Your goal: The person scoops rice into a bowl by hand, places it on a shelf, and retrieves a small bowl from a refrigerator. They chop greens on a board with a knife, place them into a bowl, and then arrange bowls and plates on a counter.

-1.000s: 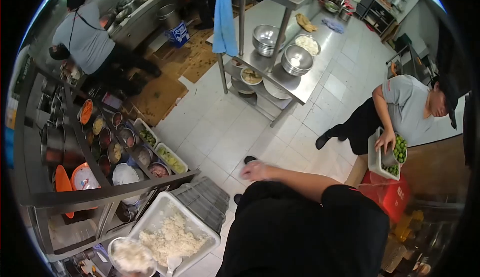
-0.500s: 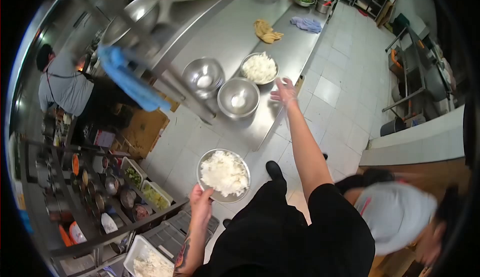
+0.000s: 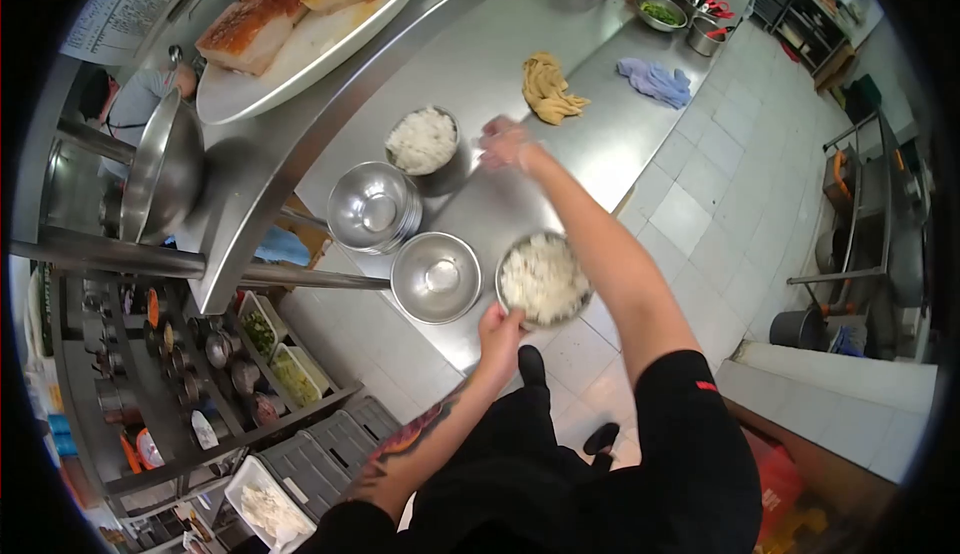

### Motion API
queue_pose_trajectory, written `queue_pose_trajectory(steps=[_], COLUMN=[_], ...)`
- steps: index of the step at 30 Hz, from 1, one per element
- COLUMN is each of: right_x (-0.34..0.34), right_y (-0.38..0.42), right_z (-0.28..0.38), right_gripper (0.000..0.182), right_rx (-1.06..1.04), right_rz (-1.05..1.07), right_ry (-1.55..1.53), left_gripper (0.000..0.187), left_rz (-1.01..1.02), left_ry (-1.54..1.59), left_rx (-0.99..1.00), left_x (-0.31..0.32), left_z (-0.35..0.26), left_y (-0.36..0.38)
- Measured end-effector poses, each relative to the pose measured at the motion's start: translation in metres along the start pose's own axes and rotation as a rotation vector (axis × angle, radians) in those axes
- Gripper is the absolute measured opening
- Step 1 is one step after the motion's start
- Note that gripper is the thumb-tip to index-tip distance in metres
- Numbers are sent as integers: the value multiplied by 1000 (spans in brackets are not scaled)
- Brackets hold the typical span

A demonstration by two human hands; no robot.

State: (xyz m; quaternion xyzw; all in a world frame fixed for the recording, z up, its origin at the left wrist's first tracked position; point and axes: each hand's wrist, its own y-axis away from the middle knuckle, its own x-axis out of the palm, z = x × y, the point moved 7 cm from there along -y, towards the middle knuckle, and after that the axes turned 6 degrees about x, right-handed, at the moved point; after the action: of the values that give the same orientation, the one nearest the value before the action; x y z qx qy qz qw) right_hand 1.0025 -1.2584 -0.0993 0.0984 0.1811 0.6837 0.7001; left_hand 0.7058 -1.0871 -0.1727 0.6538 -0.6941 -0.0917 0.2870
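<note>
My left hand grips the rim of a metal bowl heaped with white rice, held at the counter's near end. Its thumb lies over the rim. My right hand, in a clear plastic glove, reaches over the counter, slightly blurred, with fingers apart and nothing in them. Just left of those fingers stands a second bowl of rice, with a small gap between. Nearer to me are a stack of metal bowls and an empty metal bowl.
Tan and blue cloths lie on the steel counter. A raised shelf at left carries a plate of meat and a metal bowl. A person stands beyond. Below left is a rack of containers.
The rice bowl on the counter has shifted from the right edge to behind the stacked bowls. My left hand has brought its bowl rightward to the counter. The view has also shifted.
</note>
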Motion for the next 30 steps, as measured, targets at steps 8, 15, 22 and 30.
queue_pose_trajectory(steps=[8,15,22,30], right_x=[-142,-46,165,468], right_y=[250,327,297,346], right_z=[29,-40,61,-44], right_gripper=[43,15,18,36], right_rx=[-178,-301,-404,-21], right_rz=[-311,-494,-109,659], right_ry=[-245,-626,-483,-133], left_gripper=[20,38,35,11], left_rz=[-310,489,-18,-811], left_ry=[510,-71,-520,-913], left_rx=[355,346,798,998], left_x=[75,90,-55,-304], left_z=[-33,-47,-146,-189], left_y=[-108,72,153,244])
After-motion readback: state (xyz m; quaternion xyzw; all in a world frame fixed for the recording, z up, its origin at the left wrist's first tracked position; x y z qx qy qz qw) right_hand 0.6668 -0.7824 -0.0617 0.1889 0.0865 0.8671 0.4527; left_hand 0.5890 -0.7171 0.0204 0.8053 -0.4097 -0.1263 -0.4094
